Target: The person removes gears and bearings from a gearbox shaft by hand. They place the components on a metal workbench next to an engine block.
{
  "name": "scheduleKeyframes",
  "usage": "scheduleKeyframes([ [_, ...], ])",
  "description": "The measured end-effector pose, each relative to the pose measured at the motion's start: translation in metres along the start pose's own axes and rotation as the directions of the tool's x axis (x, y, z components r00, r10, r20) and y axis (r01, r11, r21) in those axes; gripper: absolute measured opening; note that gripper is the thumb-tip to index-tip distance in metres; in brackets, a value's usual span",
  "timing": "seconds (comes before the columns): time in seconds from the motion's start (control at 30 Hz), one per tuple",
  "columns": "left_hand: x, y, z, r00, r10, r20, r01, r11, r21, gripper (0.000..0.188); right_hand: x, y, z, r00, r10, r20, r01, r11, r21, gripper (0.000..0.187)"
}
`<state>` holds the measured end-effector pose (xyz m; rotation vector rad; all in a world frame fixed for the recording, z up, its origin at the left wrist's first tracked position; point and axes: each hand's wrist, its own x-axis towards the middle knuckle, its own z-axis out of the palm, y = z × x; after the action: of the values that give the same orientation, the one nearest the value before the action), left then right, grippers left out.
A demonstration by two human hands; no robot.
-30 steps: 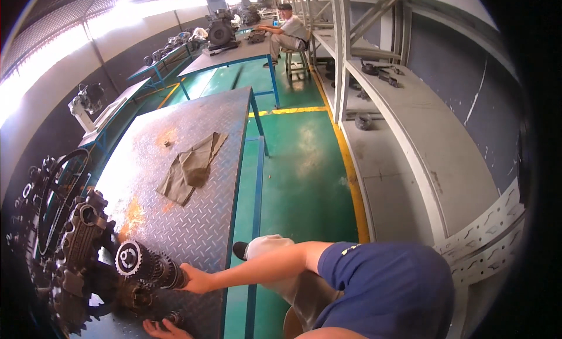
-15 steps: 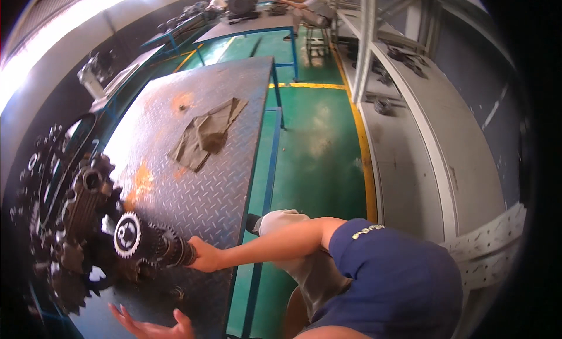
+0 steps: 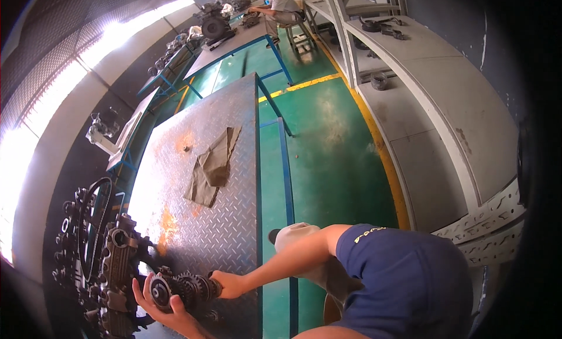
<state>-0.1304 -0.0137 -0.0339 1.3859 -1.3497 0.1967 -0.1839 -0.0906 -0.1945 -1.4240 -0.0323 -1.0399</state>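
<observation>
A metal gear shaft [image 3: 188, 288] with several toothed gears lies between my two hands, low over the near left part of the steel table [image 3: 231, 228]. My right hand [image 3: 230, 284] is closed round its right end. At its left end, my left hand [image 3: 168, 317] cups the end gear, fingers on the far left side and thumb across the front. The contact under the palm is hidden. Just left of my left hand stands a dark engine block [image 3: 117, 263] with round openings. A small metal part [image 3: 213, 315] lies on the table below the shaft.
A brown cloth [image 3: 212, 169] and a small nut-like piece [image 3: 185, 149] lie farther up the table. A black belt [image 3: 93, 228] loops beside the engine block. Grey shelving [image 3: 436, 110] stands to the right. A person [image 3: 280, 14] sits at a far table.
My left hand has come up to the gear shaft's left end and now wraps round it. The view has shifted, and my right hand still grips the other end.
</observation>
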Motion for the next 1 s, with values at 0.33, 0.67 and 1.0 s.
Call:
scheduleKeyframes([
  [0.33, -0.005, -0.002, 0.012, 0.998, -0.060, -0.005, 0.059, 0.986, -0.156, 0.068, 0.002, 0.013, -0.006, 0.999, 0.029, -0.027, -0.030, 0.999, -0.011, 0.010],
  [0.67, -0.013, -0.015, 0.002, 0.962, -0.271, -0.022, 0.250, 0.915, -0.317, 0.063, 0.002, 0.005, -0.003, 0.999, 0.032, 0.001, -0.032, 0.997, -0.067, 0.012],
  [1.0, -0.021, -0.020, -0.008, 0.979, -0.178, -0.098, 0.139, 0.938, -0.318, 0.074, 0.003, 0.019, 0.002, 0.999, -0.018, 0.034, 0.021, 0.995, -0.094, 0.017],
])
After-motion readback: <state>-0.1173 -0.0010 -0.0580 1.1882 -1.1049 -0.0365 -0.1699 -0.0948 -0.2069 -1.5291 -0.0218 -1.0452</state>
